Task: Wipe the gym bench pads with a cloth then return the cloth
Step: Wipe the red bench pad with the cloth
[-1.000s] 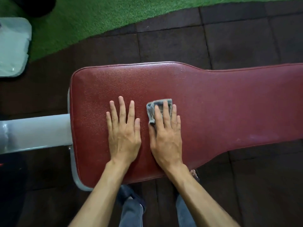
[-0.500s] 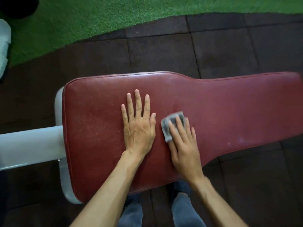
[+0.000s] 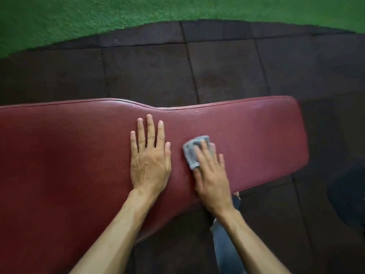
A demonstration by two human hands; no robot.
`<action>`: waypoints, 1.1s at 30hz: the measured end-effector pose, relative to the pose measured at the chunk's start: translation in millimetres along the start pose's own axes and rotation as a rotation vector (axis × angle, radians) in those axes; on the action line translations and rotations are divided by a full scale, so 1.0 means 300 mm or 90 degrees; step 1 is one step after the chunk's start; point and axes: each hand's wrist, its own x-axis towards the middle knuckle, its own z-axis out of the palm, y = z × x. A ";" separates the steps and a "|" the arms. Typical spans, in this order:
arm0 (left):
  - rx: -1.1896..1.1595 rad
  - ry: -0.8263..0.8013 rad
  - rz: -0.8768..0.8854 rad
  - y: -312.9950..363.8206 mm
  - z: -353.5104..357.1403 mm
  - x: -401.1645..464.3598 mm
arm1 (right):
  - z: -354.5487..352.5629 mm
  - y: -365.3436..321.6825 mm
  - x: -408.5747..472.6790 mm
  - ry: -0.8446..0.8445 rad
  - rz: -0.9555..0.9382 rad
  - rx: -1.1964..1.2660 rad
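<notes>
Grey cloth (image 3: 194,153): small folded pad, lying flat on the red bench pad, towards its narrower right half, roughly midway between far and near edges.
Right hand (image 3: 212,175): palm down on the cloth, pressing it to the pad; near and right part of the cloth covered, far-left corner showing.
Fingers (image 3: 205,150) of right hand: stretched out and close together over the cloth, not curled round it; slightly blurred.
Left hand (image 3: 150,157): flat on bare pad just beside the cloth on its left, not touching it; fingers extended and a little spread, holding nothing.
Bench pad (image 3: 256,139): dark red textured vinyl with a piped edge, wide at left, tapering to a narrower rounded end at right; running off the left edge of view.
Forearms: both bare, reaching in from the bottom of view.
Jeans (image 3: 225,248): blue denim leg below the right forearm, beside the pad's near edge.
Floor (image 3: 227,72): dark rubber tiles with visible seams around the bench.
Turf (image 3: 98,14): green, beyond the tiles at the top.
</notes>
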 end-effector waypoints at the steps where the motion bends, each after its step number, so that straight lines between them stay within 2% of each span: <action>1: 0.006 -0.001 -0.007 0.047 0.016 0.012 | -0.044 0.118 -0.010 0.021 0.059 0.007; 3: 0.008 -0.005 0.009 0.148 0.046 0.032 | -0.134 0.330 0.060 0.063 0.205 0.016; 5: 0.022 0.001 0.007 0.246 0.083 0.059 | -0.194 0.467 0.236 0.116 0.287 0.031; 7: 0.037 0.016 -0.046 0.329 0.118 0.093 | -0.212 0.481 0.386 0.143 0.261 0.059; 8: 0.043 0.021 -0.074 0.359 0.130 0.108 | -0.203 0.462 0.402 0.135 0.205 0.063; 11: 0.056 0.032 -0.110 0.407 0.147 0.120 | -0.181 0.445 0.181 0.004 -0.037 0.027; 13: 0.043 0.041 -0.121 0.417 0.144 0.122 | -0.219 0.571 0.009 -0.026 -0.085 -0.025; 14: 0.030 0.042 -0.125 0.426 0.143 0.125 | -0.251 0.670 -0.011 -0.016 -0.052 -0.023; 16: 0.011 0.032 -0.099 0.477 0.155 0.141 | -0.313 0.849 0.074 0.014 0.095 -0.001; 19: 0.019 0.011 -0.007 0.648 0.223 0.189 | -0.360 0.942 0.342 0.102 0.249 0.035; 22: 0.014 0.004 -0.005 0.851 0.297 0.242 | -0.337 0.872 0.412 0.122 0.214 0.080; 24: -0.002 -0.005 -0.019 0.938 0.327 0.257 | -0.340 0.865 0.289 0.042 0.099 0.084; 26: 0.019 -0.013 -0.031 0.965 0.341 0.253 | -0.362 0.949 0.140 -0.020 0.014 0.025; 30: 0.050 -0.014 -0.039 0.971 0.344 0.250 | -0.424 1.122 0.160 0.010 0.159 0.011; 33: 0.060 -0.011 -0.041 0.975 0.349 0.250 | -0.424 1.082 0.299 0.068 0.169 0.054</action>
